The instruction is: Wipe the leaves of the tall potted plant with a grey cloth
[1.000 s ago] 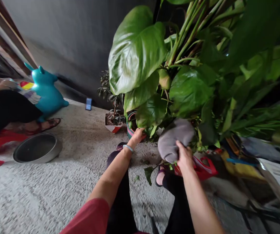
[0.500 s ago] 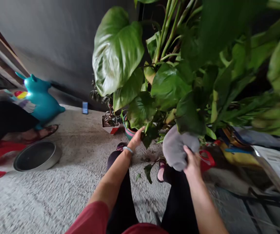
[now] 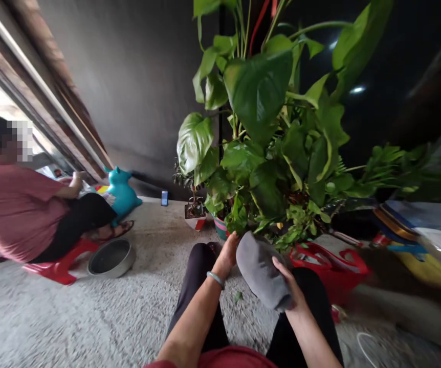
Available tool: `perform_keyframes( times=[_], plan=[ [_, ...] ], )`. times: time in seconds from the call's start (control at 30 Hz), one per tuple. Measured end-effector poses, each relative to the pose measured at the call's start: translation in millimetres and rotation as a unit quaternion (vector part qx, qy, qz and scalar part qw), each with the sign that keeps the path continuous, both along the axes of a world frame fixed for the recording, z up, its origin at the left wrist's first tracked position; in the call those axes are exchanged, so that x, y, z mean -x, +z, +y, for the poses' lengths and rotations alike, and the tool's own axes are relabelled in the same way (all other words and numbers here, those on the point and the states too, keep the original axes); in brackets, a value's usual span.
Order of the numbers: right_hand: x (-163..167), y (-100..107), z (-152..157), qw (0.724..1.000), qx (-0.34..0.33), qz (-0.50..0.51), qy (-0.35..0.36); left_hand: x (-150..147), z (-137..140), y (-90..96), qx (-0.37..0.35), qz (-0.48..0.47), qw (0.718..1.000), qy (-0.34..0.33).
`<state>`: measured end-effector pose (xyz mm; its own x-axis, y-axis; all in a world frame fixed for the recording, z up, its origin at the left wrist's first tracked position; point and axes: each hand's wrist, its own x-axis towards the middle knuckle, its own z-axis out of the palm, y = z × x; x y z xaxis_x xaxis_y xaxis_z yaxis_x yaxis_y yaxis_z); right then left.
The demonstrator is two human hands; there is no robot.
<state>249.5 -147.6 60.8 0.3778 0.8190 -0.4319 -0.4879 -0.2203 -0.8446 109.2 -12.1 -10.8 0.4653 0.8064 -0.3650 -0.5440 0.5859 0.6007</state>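
My right hand (image 3: 295, 291) grips a bunched grey cloth (image 3: 262, 271), thumb on top, above the gap between my knees. Close to the cloth's left edge is my left hand (image 3: 226, 258), with a bracelet (image 3: 215, 279) at the wrist. Its fingertips reach the low leaves (image 3: 238, 214) of a big green potted plant (image 3: 257, 97). Those fingers are partly hidden, so I cannot tell whether they pinch a leaf. Behind the low leaves, part of a green and pink striped pot (image 3: 220, 226) shows.
Left, a person (image 3: 17, 209) sits on a red stool (image 3: 61, 266) near a grey basin (image 3: 111, 258) and a teal animal toy (image 3: 123, 191). A phone (image 3: 164, 198) and small planter (image 3: 195, 221) stand by the wall. At right is a red basket (image 3: 335, 271).
The view has tilted up and shifted left, bringing the seated person and red basket into fuller view. My right hand and the cloth have come closer to my left hand.
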Motion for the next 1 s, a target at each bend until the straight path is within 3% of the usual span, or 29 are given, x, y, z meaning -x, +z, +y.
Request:
perform_keyframes(
  times=[0.1, 0.2, 0.27, 0.33, 0.4, 0.5, 0.6, 0.67, 0.73, 0.8, 0.9, 1.0],
  plan=[
    [9, 15, -8, 0.998, -0.042, -0.048, -0.006, 1, -33, 17.1, 0.049, -0.008, 0.998, -0.041],
    [14, 32, -12, 0.985, -0.072, -0.156, -0.018, 12, -45, 43.2, -0.002, -0.008, 0.999, -0.053],
    [12, 44, -10, 0.97, -0.097, -0.22, -0.023, 26, -48, 65.2, -0.068, 0.028, 0.997, -0.007],
    [9, 56, -3, 0.953, -0.129, -0.273, -0.025, 40, -54, 87.7, -0.141, 0.08, 0.983, 0.083],
    [9, 70, 4, 0.926, -0.173, -0.333, -0.028, 48, -65, 106.6, -0.219, 0.113, 0.957, 0.152],
    [23, 91, 12, 0.876, -0.252, -0.412, 0.014, 46, -86, 121.6, -0.304, 0.09, 0.938, 0.141],
    [46, 110, 11, 0.796, -0.343, -0.487, 0.108, 34, -97, 124.0, -0.273, 0.039, 0.95, 0.146],
    [57, 116, 9, 0.772, -0.378, -0.487, 0.153, 30, -97, 123.8, -0.223, 0.023, 0.957, 0.186],
    [57, 116, 10, 0.81, -0.377, -0.409, 0.188, 30, -92, 123.6, -0.2, 0.025, 0.956, 0.212],
    [45, 107, 17, 0.875, -0.341, -0.294, 0.176, 34, -85, 122.4, -0.198, 0.048, 0.955, 0.218],
    [10, 78, 43, 0.947, -0.26, -0.184, 0.044, 43, -78, 122.2, -0.18, 0.112, 0.955, 0.208],
    [-28, 43, 80, 0.971, -0.189, -0.139, -0.053, 53, -70, 142.9, -0.184, 0.163, 0.946, 0.213]
  ],
)
